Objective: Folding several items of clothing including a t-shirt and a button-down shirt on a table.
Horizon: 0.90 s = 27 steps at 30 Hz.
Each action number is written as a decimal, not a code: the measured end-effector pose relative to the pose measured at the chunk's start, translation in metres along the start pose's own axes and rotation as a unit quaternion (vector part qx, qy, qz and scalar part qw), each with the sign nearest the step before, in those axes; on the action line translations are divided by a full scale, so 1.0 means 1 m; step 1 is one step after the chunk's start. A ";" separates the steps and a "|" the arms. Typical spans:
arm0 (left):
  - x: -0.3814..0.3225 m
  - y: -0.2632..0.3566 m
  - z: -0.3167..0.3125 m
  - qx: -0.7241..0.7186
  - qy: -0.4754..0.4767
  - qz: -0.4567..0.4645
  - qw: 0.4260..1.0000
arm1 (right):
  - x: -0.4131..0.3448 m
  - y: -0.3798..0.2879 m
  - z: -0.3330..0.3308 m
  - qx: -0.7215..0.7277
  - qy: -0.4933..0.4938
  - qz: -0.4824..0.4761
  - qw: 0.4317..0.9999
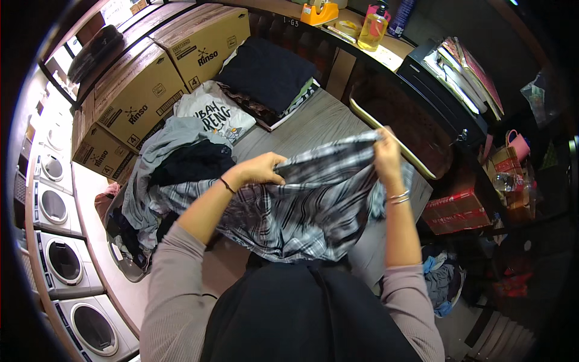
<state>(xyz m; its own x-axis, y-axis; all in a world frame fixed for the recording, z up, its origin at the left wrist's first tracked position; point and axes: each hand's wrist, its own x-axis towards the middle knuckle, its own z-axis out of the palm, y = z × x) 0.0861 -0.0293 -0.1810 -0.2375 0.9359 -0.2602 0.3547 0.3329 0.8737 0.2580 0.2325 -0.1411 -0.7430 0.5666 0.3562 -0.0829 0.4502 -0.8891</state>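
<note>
A black, grey and white plaid cloth garment (pixel 307 217) is stretched between my hands above a grey wood-grain table (pixel 271 145). My left hand (pixel 260 171) pinches its upper edge between thumb and fingers. Farther right, my right hand (pixel 387 156) grips a raised corner of it. The lower part hangs in loose folds over the table's near edge. Left of the garment lie a grey garment (pixel 181 131) and a black garment (pixel 194 163) in a rumpled heap. Behind them is a white printed T-shirt (pixel 215 111).
A stack of folded clothes (pixel 269 74) lies at the table's back, beside cardboard cartons (pixel 206 50). A laundry basket (pixel 120 244) of clothes stands at left, near front-loading machines (pixel 63 260). A shelf at back holds a tape dispenser (pixel 319 13), a bottle (pixel 372 31) and a printer (pixel 434 86).
</note>
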 end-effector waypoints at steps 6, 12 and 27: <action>-0.006 0.129 -0.082 0.456 0.349 0.060 0.817 | 0.062 -0.108 -0.103 -0.139 0.246 -0.210 0.936; -0.032 0.191 -0.127 0.481 0.529 0.037 0.698 | 0.022 -0.149 -0.115 -0.425 0.045 -0.284 0.859; -0.094 -0.040 -0.008 0.291 -0.061 -0.122 0.947 | -0.127 0.019 -0.029 -0.534 0.222 0.229 0.783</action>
<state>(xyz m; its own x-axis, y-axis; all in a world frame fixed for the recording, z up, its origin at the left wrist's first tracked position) 0.0868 -0.1319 -0.1882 -0.2828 0.8179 -0.5011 0.7499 0.5143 0.4162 0.3697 0.1890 -0.1953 -0.2080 0.9148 0.3461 0.9032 0.3155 -0.2909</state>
